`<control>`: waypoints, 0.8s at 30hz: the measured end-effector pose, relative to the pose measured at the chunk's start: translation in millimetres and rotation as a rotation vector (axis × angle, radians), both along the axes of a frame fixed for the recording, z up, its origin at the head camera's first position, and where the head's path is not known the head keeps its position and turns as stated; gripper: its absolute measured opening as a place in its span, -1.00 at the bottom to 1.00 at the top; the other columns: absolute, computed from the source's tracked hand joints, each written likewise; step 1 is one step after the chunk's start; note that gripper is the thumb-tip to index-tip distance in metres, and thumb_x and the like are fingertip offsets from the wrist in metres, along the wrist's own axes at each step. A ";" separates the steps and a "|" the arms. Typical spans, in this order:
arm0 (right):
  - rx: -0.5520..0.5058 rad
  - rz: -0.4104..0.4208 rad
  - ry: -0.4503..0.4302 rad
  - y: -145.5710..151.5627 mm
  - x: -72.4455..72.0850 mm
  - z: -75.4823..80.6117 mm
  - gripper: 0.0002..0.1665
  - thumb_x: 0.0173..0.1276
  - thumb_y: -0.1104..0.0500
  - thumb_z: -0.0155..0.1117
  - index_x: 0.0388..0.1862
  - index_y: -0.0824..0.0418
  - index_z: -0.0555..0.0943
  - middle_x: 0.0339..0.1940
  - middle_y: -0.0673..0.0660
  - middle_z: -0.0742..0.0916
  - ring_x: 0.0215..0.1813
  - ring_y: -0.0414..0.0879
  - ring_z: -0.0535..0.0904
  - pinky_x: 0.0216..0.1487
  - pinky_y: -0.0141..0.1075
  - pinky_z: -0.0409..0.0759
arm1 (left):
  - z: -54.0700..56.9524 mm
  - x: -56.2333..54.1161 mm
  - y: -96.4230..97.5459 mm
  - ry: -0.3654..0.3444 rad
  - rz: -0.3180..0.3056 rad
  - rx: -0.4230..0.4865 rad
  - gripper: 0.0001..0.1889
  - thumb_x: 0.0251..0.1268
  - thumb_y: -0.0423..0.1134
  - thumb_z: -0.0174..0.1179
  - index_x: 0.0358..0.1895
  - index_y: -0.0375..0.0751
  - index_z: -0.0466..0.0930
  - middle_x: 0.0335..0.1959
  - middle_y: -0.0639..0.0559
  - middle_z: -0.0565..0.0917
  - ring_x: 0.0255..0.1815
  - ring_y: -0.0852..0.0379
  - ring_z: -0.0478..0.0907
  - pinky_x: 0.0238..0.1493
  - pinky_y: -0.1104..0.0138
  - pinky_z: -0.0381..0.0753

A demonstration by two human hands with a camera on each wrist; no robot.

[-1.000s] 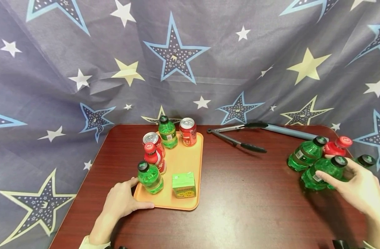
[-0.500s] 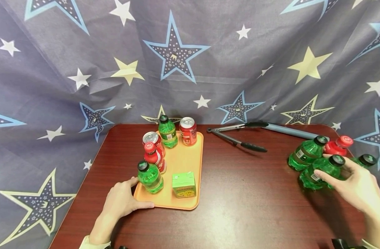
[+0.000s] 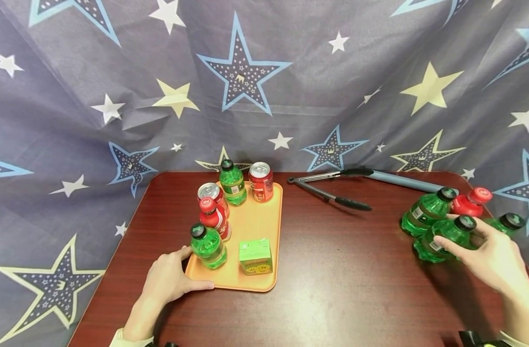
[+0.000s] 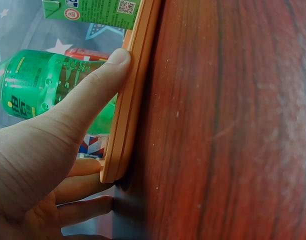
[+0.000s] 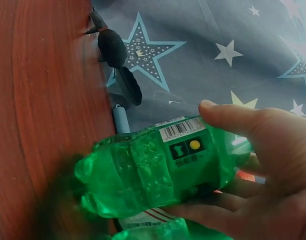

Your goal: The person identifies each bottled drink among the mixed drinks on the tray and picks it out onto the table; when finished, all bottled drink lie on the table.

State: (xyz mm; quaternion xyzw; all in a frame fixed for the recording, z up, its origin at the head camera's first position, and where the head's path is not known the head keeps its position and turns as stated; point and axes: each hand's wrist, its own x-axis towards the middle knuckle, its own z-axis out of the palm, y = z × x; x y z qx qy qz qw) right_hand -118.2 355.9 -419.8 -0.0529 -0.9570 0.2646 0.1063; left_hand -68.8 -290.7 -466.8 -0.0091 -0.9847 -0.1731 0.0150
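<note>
My left hand [image 3: 166, 277] holds the near-left corner of an orange tray [image 3: 256, 212], its thumb along the front rim and its fingers at the left side. Beside that hand a green soda bottle [image 3: 209, 253] stands upright on the tray, with a green juice box [image 3: 256, 260] to its right. At the right of the table, my right hand [image 3: 496, 262] grips another green soda bottle [image 5: 138, 172], thumb on the label and fingers round the far side. The held bottle tilts slightly and overlaps a green bottle [image 3: 422, 217] standing just behind it.
Farther back on the tray stand a red-capped bottle [image 3: 213, 219], another green bottle [image 3: 233, 188] and two red cans, one a cola can [image 3: 262, 185]. Black-handled tongs [image 3: 352, 204] and a blue-grey rod [image 3: 403, 181] lie along the back edge. Behind the right hand are a red-capped bottle [image 3: 468, 205] and a green one [image 3: 509, 223].
My right hand and the bottle in it have shifted slightly to the left. The left hand stays at the tray corner, and the things on the tray have not moved.
</note>
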 end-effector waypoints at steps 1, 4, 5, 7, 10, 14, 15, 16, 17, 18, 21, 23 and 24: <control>0.004 -0.005 -0.003 0.5 0.4 1.1 -0.23 0.18 -0.17 0.68 0.28 0.14 0.67 -0.26 0.30 0.87 -0.34 -0.93 0.26 -0.35 -0.35 0.28 | 0.1 0.1 0.0 0.002 0.000 0.001 0.13 -0.54 0.57 0.62 0.23 -0.08 0.74 0.00 -0.17 0.85 -0.15 -0.23 0.79 -0.21 -0.13 0.68; 0.007 -0.024 -0.008 0.5 1.0 4.6 -0.18 0.14 -0.17 0.71 0.28 0.19 0.65 -0.21 0.35 0.87 -0.36 -0.96 0.23 -0.35 -0.42 0.28 | 0.1 0.6 -0.1 0.005 0.003 0.001 0.12 -0.54 0.58 0.62 0.22 -0.07 0.74 -0.01 -0.16 0.85 -0.15 -0.23 0.79 -0.21 -0.13 0.68; -0.006 -0.022 0.002 0.5 1.2 5.7 -0.18 0.13 -0.13 0.72 0.28 0.22 0.65 -0.20 0.37 0.86 -0.36 -0.97 0.26 -0.36 -0.50 0.29 | 0.1 0.8 -0.1 0.004 0.004 0.000 0.12 -0.54 0.58 0.62 0.22 -0.06 0.74 -0.01 -0.16 0.85 -0.15 -0.23 0.79 -0.22 -0.13 0.67; -0.062 -0.022 0.022 0.6 1.2 7.3 -0.19 0.15 -0.06 0.73 0.28 0.29 0.64 -0.34 0.05 0.90 -0.37 -0.96 0.32 -0.40 -0.66 0.33 | 0.1 1.1 -0.2 0.003 0.006 0.000 0.13 -0.54 0.59 0.61 0.23 -0.06 0.74 0.00 -0.17 0.84 -0.14 -0.25 0.79 -0.22 -0.14 0.67; -0.161 -0.032 0.078 0.3 1.6 10.3 -0.25 0.17 0.08 0.71 0.31 0.26 0.65 -0.39 -0.53 0.72 -0.33 -0.93 0.40 -0.37 -0.80 0.42 | 0.3 1.1 -0.2 0.002 0.008 0.002 0.14 -0.54 0.59 0.61 0.25 -0.07 0.73 0.03 -0.19 0.84 -0.12 -0.26 0.79 -0.22 -0.15 0.68; -0.242 -0.017 0.126 1.2 1.3 15.5 -0.32 0.22 0.19 0.66 0.33 0.15 0.66 -0.32 -0.77 0.50 -0.28 -0.90 0.46 -0.33 -0.80 0.48 | 0.6 1.3 -0.5 0.005 0.010 0.004 0.15 -0.54 0.59 0.62 0.25 -0.08 0.73 0.05 -0.20 0.83 -0.12 -0.26 0.79 -0.21 -0.15 0.68; -0.251 -0.009 0.129 1.4 1.4 16.5 -0.35 0.23 0.20 0.65 0.31 0.14 0.67 -0.32 -0.78 0.51 -0.27 -0.90 0.47 -0.33 -0.80 0.48 | 0.7 1.3 -0.6 0.004 0.011 0.003 0.15 -0.53 0.59 0.61 0.26 -0.08 0.73 0.06 -0.21 0.83 -0.11 -0.26 0.79 -0.21 -0.16 0.68; -0.255 0.000 0.131 1.8 1.6 17.3 -0.36 0.23 0.21 0.64 0.30 0.13 0.67 -0.32 -0.78 0.52 -0.27 -0.90 0.48 -0.34 -0.79 0.49 | 0.7 1.4 -0.6 0.003 0.011 0.002 0.15 -0.53 0.59 0.61 0.26 -0.07 0.73 0.06 -0.21 0.83 -0.11 -0.27 0.79 -0.21 -0.16 0.68; -0.254 0.004 0.131 2.2 2.0 17.9 -0.38 0.23 0.22 0.64 0.29 0.12 0.68 -0.33 -0.78 0.53 -0.28 -0.89 0.48 -0.35 -0.78 0.49 | 0.7 1.5 -0.5 0.001 0.010 0.003 0.16 -0.53 0.59 0.61 0.27 -0.07 0.72 0.07 -0.22 0.82 -0.10 -0.27 0.79 -0.20 -0.16 0.68; -0.253 0.006 0.130 2.4 2.4 18.3 -0.39 0.23 0.22 0.64 0.27 0.11 0.68 -0.33 -0.78 0.53 -0.28 -0.89 0.48 -0.36 -0.78 0.49 | 0.5 1.6 -0.5 0.000 0.009 0.003 0.16 -0.53 0.59 0.61 0.28 -0.08 0.72 0.08 -0.23 0.82 -0.10 -0.28 0.79 -0.20 -0.16 0.68; -0.240 0.006 0.130 2.8 3.6 18.5 -0.41 0.23 0.23 0.64 0.25 0.10 0.69 -0.34 -0.79 0.52 -0.29 -0.89 0.48 -0.38 -0.77 0.49 | 0.0 1.6 -0.4 -0.006 0.010 0.002 0.17 -0.52 0.59 0.61 0.30 -0.06 0.71 0.13 -0.25 0.80 -0.07 -0.29 0.79 -0.18 -0.17 0.68; -0.228 0.004 0.128 2.8 3.8 18.5 -0.41 0.23 0.23 0.64 0.24 0.10 0.69 -0.34 -0.79 0.51 -0.30 -0.89 0.47 -0.39 -0.77 0.48 | -0.3 1.9 -0.3 -0.010 0.010 0.002 0.17 -0.51 0.60 0.60 0.30 -0.06 0.71 0.14 -0.26 0.80 -0.06 -0.30 0.79 -0.18 -0.18 0.69; -0.223 0.007 0.129 2.6 3.9 18.8 -0.42 0.22 0.24 0.64 0.24 0.12 0.69 -0.34 -0.79 0.50 -0.30 -0.90 0.46 -0.39 -0.77 0.48 | -0.4 2.0 -0.2 -0.013 0.011 0.002 0.17 -0.51 0.60 0.60 0.31 -0.06 0.70 0.15 -0.27 0.79 -0.05 -0.31 0.79 -0.18 -0.19 0.68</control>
